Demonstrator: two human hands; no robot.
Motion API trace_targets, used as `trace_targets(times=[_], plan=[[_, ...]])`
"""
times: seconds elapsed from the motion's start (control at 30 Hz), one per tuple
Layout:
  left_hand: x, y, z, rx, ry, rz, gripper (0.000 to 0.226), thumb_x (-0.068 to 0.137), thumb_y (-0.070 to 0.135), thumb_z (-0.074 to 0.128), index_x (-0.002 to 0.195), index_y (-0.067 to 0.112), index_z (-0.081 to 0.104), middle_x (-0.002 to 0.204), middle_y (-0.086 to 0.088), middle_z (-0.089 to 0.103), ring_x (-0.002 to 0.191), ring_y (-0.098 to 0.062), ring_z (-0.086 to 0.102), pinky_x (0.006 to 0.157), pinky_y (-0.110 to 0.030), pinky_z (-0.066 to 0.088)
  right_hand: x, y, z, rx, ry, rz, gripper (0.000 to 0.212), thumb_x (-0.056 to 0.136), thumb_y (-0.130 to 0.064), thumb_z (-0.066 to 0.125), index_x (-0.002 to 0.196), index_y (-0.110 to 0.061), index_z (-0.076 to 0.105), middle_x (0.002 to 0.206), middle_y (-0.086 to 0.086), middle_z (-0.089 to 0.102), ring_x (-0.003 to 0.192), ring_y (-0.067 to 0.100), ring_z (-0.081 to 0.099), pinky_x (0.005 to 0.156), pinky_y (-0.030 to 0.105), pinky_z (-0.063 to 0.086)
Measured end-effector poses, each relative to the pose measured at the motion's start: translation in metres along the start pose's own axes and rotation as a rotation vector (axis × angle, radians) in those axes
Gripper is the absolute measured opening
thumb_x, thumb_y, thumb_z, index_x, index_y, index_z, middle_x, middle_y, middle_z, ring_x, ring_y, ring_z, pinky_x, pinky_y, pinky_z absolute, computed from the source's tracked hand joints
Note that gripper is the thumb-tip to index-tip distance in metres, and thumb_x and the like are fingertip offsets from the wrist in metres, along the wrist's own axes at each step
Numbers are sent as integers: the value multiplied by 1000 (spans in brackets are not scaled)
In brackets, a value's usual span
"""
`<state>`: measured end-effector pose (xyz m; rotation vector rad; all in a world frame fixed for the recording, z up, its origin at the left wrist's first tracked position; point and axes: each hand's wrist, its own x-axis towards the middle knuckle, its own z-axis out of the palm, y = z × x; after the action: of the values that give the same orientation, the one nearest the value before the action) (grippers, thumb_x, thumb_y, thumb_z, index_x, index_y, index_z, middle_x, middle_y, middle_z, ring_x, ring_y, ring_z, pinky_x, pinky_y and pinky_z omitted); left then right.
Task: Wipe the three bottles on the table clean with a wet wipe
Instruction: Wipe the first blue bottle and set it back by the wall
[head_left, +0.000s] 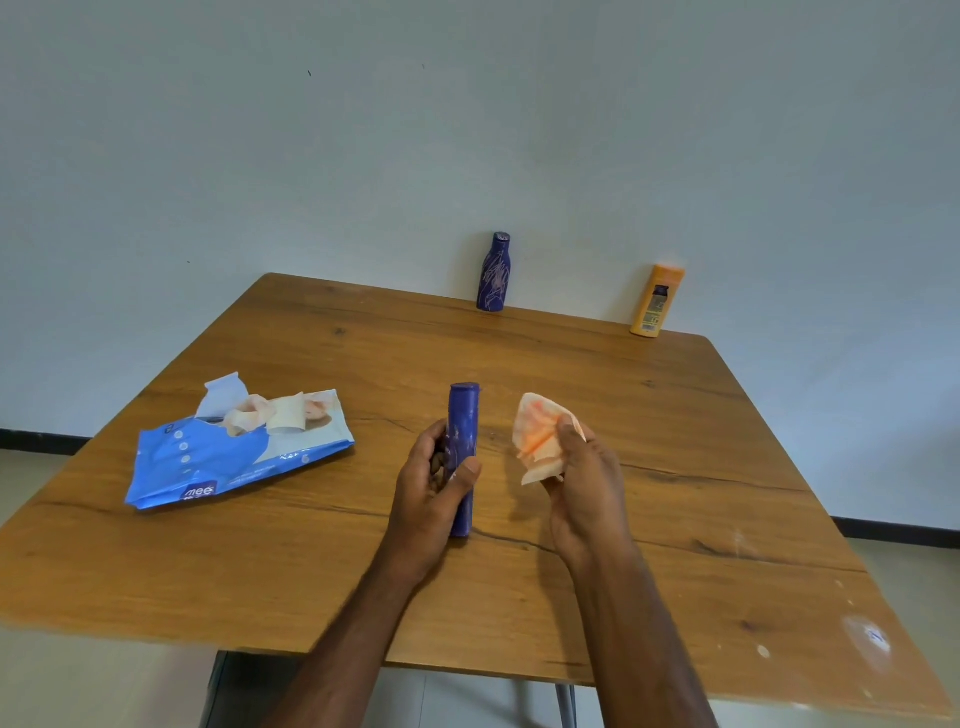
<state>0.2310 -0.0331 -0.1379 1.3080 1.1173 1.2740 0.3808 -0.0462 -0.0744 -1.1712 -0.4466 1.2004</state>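
My left hand (434, 480) has its grip clamped on the tube (464, 457), a slim blue bottle held upright near the middle of the tabletop (675, 467), fingers curled behind it and thumb pressed across its front. I cannot tell whether its base touches the wood. My right hand (584, 478) is just beside it, not touching, with its grip pinched on the wipe (540, 436), which is crumpled and streaked with orange marks. The other two bottles stand upright at the far edge against the wall: the dark bottle (494, 273) (blue with pale scribbled lines) behind the tube, and the orange bottle (656, 301) near the far right corner, well apart from it. To my left lies the wipes pack (228, 452), blue, its flap peeled open with a sheet sticking out.
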Motion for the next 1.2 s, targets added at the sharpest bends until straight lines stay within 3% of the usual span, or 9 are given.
trace_targets(times=[0.13, 0.27, 0.4, 0.57, 0.73, 0.87, 1.0, 1.07, 1.2], plan=[[3, -2, 5, 53, 75, 48, 65, 79, 21, 84, 135, 26, 50, 121, 3, 64, 105, -6, 65, 87, -23, 55, 5, 2, -10, -36, 72, 24, 29, 101, -27, 57, 127, -15, 64, 114, 11, 73, 106, 24, 69, 75, 33, 56], [3, -3, 7, 80, 70, 81, 71, 70, 22, 90, 128, 26, 50, 120, 6, 62, 105, -4, 64, 83, -20, 56, 4, 7, -14, 119, -52, 101, 31, 100, -14, 56, 130, -6, 62, 117, 19, 72, 109, 30, 69, 73, 37, 60], [2, -2, 8, 94, 34, 75, 63, 74, 16, 88, 122, 31, 49, 123, 13, 59, 102, 1, 65, 79, -23, 59, 0, 3, -15, 249, -183, 119, 39, 88, -6, 66, 126, 2, 62, 118, 25, 70, 101, 31, 71, 83, 42, 61], [4, -5, 8, 118, 8, 29, 54, 82, 10, 81, 114, 37, 46, 123, 7, 61, 108, -5, 66, 84, -32, 61, 2, 7, -13, 95, -129, 116, 25, 93, 1, 61, 118, 4, 63, 108, 24, 73, 91, 29, 71, 79, 42, 60], [7, -8, 2, -71, 34, -30, 64, 84, 7, 79, 135, 28, 47, 125, 3, 66, 110, -12, 68, 87, -35, 60, 0, 6, -17, -45, -48, -24, 12, 95, -6, 63, 104, -8, 71, 89, 10, 76, 78, 18, 69, 66, 33, 55], [10, -6, -3, -297, 28, -103, 39, 88, 4, 72, 121, 22, 62, 112, -6, 73, 97, -22, 70, 76, -34, 58, 1, 8, -21, -157, -55, -134, 19, 93, 5, 58, 102, -6, 70, 93, 14, 75, 82, 23, 68, 70, 37, 54], [12, -7, -4, -456, 11, -140, 44, 79, 13, 69, 121, 13, 59, 105, -12, 72, 93, -27, 68, 76, -40, 58, 2, 7, -18, -136, -80, -146, 37, 88, 18, 43, 106, -5, 66, 88, 11, 75, 78, 22, 70, 65, 35, 55], [12, -7, -4, -515, -2, -136, 46, 81, 9, 69, 125, 13, 54, 108, -16, 70, 94, -31, 70, 81, -45, 59, 2, 7, -16, -47, -131, -77, 34, 93, 14, 44, 112, -5, 65, 92, 9, 77, 79, 20, 72, 63, 30, 58], [11, -3, -3, -495, 1, -124, 47, 89, 7, 63, 134, 14, 49, 118, -18, 71, 95, -38, 71, 79, -46, 60, 3, 10, -9, 43, -179, -23, 23, 100, -6, 55, 119, -2, 67, 108, 17, 75, 91, 25, 74, 67, 35, 61]])
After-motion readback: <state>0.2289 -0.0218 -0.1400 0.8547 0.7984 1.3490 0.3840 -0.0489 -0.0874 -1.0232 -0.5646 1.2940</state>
